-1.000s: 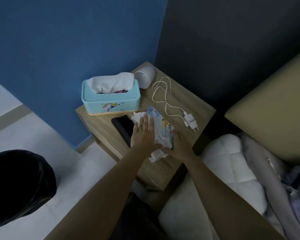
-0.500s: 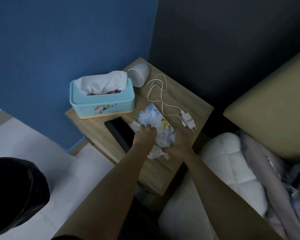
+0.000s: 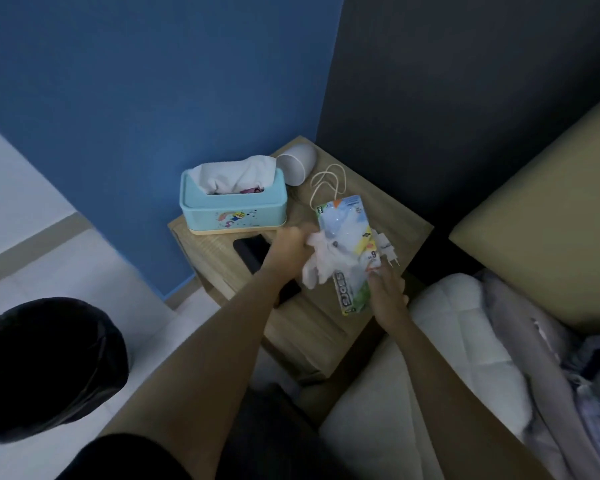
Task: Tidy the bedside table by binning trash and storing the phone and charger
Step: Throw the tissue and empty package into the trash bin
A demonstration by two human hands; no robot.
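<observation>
The left hand [image 3: 290, 242] clutches crumpled white tissue [image 3: 317, 263] while the right hand [image 3: 387, 289] pinches a glossy, colourfully printed wrapper [image 3: 347, 230].

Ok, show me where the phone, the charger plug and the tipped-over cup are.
phone [image 3: 252, 252], head view, on its dark screen.
charger plug [image 3: 387, 249], head view, on the white adapter body.
cup [image 3: 297, 164], head view, on its side wall.
</observation>
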